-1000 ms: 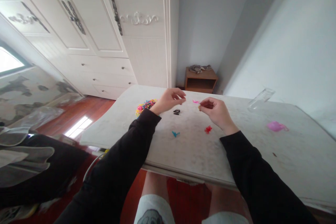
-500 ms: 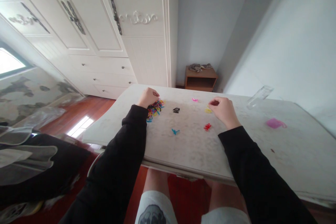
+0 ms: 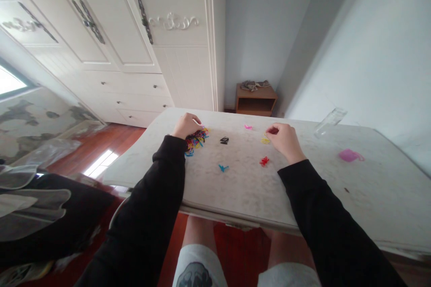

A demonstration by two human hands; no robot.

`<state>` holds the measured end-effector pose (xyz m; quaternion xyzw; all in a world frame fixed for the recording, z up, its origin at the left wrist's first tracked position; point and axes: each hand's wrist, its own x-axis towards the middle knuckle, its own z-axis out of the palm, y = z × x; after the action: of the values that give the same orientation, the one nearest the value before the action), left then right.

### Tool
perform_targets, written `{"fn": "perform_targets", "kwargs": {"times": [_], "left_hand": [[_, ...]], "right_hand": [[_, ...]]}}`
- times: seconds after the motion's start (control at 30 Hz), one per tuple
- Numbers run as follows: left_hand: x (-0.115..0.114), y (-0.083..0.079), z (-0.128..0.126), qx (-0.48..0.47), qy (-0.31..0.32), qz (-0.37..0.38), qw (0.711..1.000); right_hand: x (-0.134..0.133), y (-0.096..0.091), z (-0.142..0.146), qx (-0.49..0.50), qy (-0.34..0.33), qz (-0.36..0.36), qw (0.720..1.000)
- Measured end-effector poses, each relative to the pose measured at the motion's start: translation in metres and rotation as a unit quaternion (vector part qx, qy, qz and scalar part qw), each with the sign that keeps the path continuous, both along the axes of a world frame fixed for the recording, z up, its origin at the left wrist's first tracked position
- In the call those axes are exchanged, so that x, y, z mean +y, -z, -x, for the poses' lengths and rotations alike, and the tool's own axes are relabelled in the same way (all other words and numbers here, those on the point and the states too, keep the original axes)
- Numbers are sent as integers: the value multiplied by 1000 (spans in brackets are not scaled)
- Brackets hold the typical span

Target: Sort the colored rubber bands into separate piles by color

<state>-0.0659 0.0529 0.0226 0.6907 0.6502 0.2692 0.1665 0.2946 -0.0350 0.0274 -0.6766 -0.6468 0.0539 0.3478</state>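
My left hand [image 3: 187, 126] rests at the far edge of a mixed heap of small coloured bands [image 3: 197, 141], which look like rubber hair bands. Its fingertips are pinched together, and whatever is between them is too small to make out. Over a little yellow cluster [image 3: 265, 140], my right hand [image 3: 284, 138] holds thumb and forefinger closed; what they grip, if anything, cannot be seen. Between the hands lie black bands [image 3: 224, 140], a pink cluster [image 3: 248, 127], a blue cluster [image 3: 222, 168] and a red cluster [image 3: 264, 161].
On the pale table [image 3: 242, 193], a clear glass or bottle [image 3: 330, 122] lies tilted at the right, with a pink pouch [image 3: 349, 155] nearer me. A small brown bit [image 3: 346, 190] lies on the surface. Beyond the table stand a wooden cabinet [image 3: 256, 94] and a white wardrobe [image 3: 182, 63].
The whole view has shifted slightly, moving things a little left. Both hands keep nearly the same places, the left at the heap and the right by the yellow bands.
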Motion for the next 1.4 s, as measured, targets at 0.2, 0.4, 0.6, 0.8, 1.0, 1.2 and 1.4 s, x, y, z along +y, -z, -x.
{"fn": "perform_targets", "kwargs": {"times": [0.2, 0.4, 0.6, 0.8, 1.0, 1.2, 1.4], "left_hand": [[1, 2, 1, -16, 11, 18, 1000], [-1, -3, -2, -61, -11, 2, 998], [-2, -11, -8, -147, -47, -41, 987], [-5, -12, -16, -308, 23, -44, 950], [-18, -13, -31, -390, 176, 84, 900], [-41, -20, -54, -281, 387, 248, 843], [-55, -13, -75, -216, 501, 361, 756]], "right_hand": [[-1, -2, 2, -9, 9, 4, 1000], [0, -3, -1, -25, 16, 15, 999], [0, 1, -2, -52, 16, 54, 997], [-3, -3, 2, -60, 20, 75, 995], [-6, -8, 14, -58, 8, 48, 997], [-11, -11, 21, -63, 12, 40, 997], [-15, -14, 25, -64, 6, 41, 997]]}}
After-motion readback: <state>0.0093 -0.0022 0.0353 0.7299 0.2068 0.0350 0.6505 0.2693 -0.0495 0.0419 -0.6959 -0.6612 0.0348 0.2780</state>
